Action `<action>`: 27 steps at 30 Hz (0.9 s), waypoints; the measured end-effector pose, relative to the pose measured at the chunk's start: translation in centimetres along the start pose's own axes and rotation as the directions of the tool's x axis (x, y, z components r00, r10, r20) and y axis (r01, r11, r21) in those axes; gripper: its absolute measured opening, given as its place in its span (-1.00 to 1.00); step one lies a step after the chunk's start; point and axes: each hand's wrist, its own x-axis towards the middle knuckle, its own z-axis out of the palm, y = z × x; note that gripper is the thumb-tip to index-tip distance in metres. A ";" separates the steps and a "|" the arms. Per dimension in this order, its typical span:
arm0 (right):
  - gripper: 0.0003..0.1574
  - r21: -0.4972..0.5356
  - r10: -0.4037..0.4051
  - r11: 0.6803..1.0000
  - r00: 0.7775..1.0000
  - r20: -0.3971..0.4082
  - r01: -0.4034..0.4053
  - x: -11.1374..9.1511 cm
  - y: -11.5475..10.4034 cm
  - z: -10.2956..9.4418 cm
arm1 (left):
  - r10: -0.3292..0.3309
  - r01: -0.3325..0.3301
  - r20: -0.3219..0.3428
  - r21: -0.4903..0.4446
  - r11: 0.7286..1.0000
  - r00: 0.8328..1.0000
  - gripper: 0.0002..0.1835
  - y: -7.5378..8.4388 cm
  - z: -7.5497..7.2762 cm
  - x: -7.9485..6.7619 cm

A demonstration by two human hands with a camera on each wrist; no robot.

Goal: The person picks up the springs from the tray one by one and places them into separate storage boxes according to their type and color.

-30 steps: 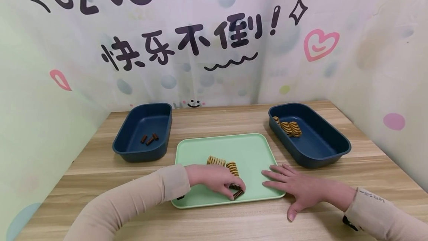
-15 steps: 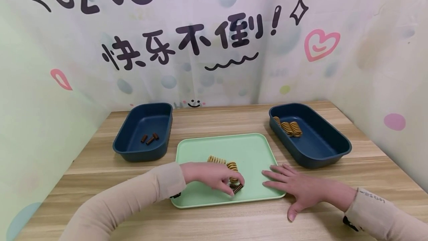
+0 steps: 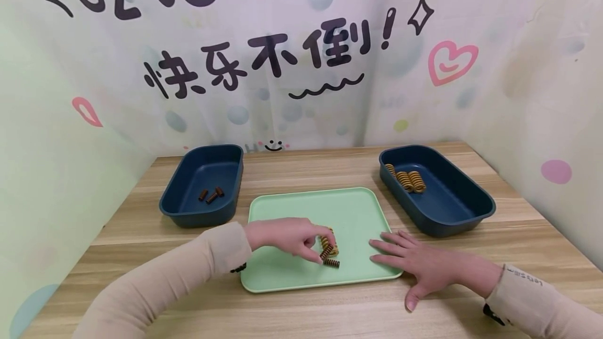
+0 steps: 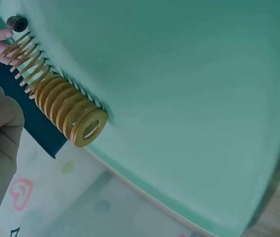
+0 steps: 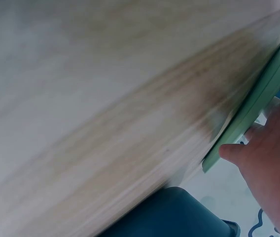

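My left hand point(image 3: 291, 236) pinches a small dark brown coil spring point(image 3: 327, 251) between thumb and index finger, low over the light green tray point(image 3: 278, 273). A second dark brown spring point(image 3: 332, 263) lies on the tray just below it. Beyond the fingertips is a gold spring point(image 3: 335, 250), partly covered by the hand. The left wrist view shows two gold springs, one thick-coiled point(image 4: 71, 111) and one more open-coiled point(image 4: 27, 61), with a dark spring point(image 4: 17, 23) near them. My right hand point(image 3: 426, 261) lies with fingers spread over the tray's right edge, thumb on the table.
A dark blue bin point(image 3: 200, 219) at the back left holds 3 small brown springs point(image 3: 212, 198). Another blue bin point(image 3: 457, 221) at the back right holds 3 gold springs point(image 3: 411, 181). The wooden table point(image 3: 311, 169) ends at a printed curtain point(image 3: 264, 114).
My left hand has lifted one dark spring and moved it slightly up and left, leaving the other dark spring on the tray. The right hand has stayed put.
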 end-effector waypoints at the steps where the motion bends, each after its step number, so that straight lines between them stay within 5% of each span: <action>1: 0.15 0.001 0.003 1.000 1.000 0.003 -0.003 0.0 0.0 0.0 | 0.002 -0.002 -0.009 0.000 1.000 1.000 -0.65 0.0 -0.1 -0.1; 27: 0.15 0.004 0.009 1.000 1.000 0.012 -0.009 0.0 -0.2 -0.2 | 0.030 -0.024 -0.229 0.028 0.999 0.973 -0.69 -1.9 -2.5 -3.3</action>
